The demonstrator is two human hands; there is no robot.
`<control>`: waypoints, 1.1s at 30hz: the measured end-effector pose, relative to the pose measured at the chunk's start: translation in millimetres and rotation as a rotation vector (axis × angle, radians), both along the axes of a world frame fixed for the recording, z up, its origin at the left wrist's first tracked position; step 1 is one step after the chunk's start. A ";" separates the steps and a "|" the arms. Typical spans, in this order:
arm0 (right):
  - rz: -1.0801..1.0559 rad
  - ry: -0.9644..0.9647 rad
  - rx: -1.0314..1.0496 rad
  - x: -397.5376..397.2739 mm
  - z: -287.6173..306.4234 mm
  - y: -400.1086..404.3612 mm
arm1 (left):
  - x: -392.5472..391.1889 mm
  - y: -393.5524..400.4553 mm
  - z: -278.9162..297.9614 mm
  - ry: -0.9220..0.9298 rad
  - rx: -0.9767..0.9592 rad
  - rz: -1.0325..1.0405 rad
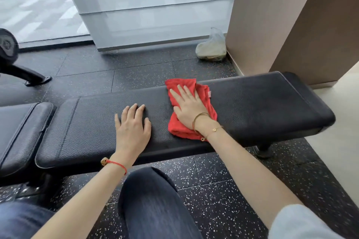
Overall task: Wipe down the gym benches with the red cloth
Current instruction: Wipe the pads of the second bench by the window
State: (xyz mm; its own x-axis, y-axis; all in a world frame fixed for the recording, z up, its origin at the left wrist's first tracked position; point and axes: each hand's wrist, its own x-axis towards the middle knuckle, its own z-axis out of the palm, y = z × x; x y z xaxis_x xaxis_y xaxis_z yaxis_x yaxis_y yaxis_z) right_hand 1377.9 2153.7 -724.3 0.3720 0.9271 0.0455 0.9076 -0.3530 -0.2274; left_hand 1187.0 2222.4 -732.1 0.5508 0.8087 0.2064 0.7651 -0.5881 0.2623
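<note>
Red cloth (191,109), soft, light and limp, lies bunched on the black padded bench (252,103) just right of its middle, pressed flat under the right hand (189,105) with fingers straight, while the left hand (133,127) rests spread on the padding beside it; hold by palm pressure.

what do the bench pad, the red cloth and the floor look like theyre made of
Bench pad: black leather or vinyl, judging by its pebbled grain and stitched seams; which one is unclear. Red cloth: soft fuzzy fabric, perhaps microfiber or terry, matte and crumpled. Floor: black tiles with white flecks, probably rubber gym matting.
</note>
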 end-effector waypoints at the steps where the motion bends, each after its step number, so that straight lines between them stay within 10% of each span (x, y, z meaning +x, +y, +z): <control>1: 0.040 -0.008 0.008 -11.8 -2.0 -4.1 | -4.0 2.4 0.1 -0.006 0.002 0.015; 15: -0.354 0.060 -0.021 82.3 3.8 -37.5 | -20.2 12.8 -6.9 -0.006 -0.002 0.110; 26: 0.153 0.000 0.031 -50.1 1.0 12.1 | -26.0 17.8 -5.1 0.018 0.007 0.077; 33: 0.013 0.022 0.045 -4.2 -4.3 -48.4 | -55.0 42.8 4.6 -0.012 0.075 -0.068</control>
State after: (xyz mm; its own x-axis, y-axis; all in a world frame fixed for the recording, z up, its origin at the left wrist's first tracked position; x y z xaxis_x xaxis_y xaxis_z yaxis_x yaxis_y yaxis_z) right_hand 1373.7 2105.3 -728.6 0.3613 0.9291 0.0788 0.9066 -0.3303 -0.2627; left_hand 1132.0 2265.3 -727.5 0.6009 0.7517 0.2717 0.7200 -0.6567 0.2244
